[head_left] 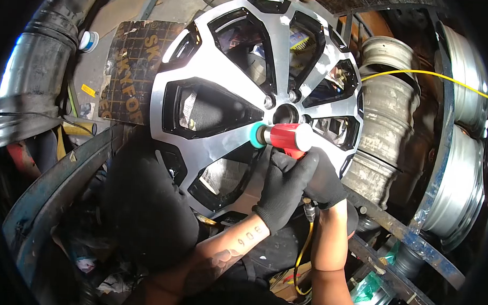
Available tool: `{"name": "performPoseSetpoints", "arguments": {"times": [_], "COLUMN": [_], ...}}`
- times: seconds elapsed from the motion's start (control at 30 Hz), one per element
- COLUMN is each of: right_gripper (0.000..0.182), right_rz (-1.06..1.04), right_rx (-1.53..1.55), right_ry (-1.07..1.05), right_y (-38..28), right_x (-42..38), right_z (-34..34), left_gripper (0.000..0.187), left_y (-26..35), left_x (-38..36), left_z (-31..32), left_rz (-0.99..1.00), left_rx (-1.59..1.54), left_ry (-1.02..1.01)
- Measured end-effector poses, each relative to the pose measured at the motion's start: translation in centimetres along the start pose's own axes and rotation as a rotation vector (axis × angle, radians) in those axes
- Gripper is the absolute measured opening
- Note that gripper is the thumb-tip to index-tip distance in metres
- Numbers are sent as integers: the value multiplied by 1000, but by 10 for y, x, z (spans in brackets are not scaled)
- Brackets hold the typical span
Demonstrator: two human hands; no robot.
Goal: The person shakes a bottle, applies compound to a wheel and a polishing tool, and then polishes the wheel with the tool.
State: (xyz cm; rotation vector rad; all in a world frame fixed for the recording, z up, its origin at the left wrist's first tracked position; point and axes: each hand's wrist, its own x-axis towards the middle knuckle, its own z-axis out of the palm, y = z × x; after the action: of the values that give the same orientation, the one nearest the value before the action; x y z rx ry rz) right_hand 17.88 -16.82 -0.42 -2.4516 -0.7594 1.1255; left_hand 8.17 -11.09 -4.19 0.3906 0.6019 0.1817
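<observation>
A large alloy wheel [233, 71] with bright machined spokes and black pockets is in front of me, tilted face up. My right hand [325, 179], in a black knit glove, is closed round the grip of a red air sander [283, 136]. My left hand [286, 181], gloved the same way, is closed against the sander's underside beside the right; its fingertips are partly hidden. The sander's round teal pad [257, 135] meets a spoke just left of the hub hole [286, 115]. Below the grip, a yellow air hose [303, 257] hangs from a metal fitting [309, 210].
Dull, worn wheel rims [384, 111] are stacked on the right, with silver rims [458, 181] behind a blue metal rack post [442, 132]. Another yellow hose [427, 73] crosses there. At left are a printed brown board [130, 68] and a dark metal cylinder [40, 75].
</observation>
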Motion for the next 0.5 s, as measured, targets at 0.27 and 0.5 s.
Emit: {"name": "performPoseSetpoints", "arguments": {"times": [0.27, 0.5], "right_gripper": [40, 37], "right_rz": [-82, -76], "right_rx": [93, 139], "right_ry": [-4, -93], "right_y": [-3, 6], "right_x": [1, -4], "right_z": [2, 3], "left_gripper": [18, 19], "left_y": [-4, -16], "left_x": [-7, -17], "left_z": [-4, -5], "left_rz": [28, -77], "left_rx": [89, 206], "left_ry": [25, 91]}}
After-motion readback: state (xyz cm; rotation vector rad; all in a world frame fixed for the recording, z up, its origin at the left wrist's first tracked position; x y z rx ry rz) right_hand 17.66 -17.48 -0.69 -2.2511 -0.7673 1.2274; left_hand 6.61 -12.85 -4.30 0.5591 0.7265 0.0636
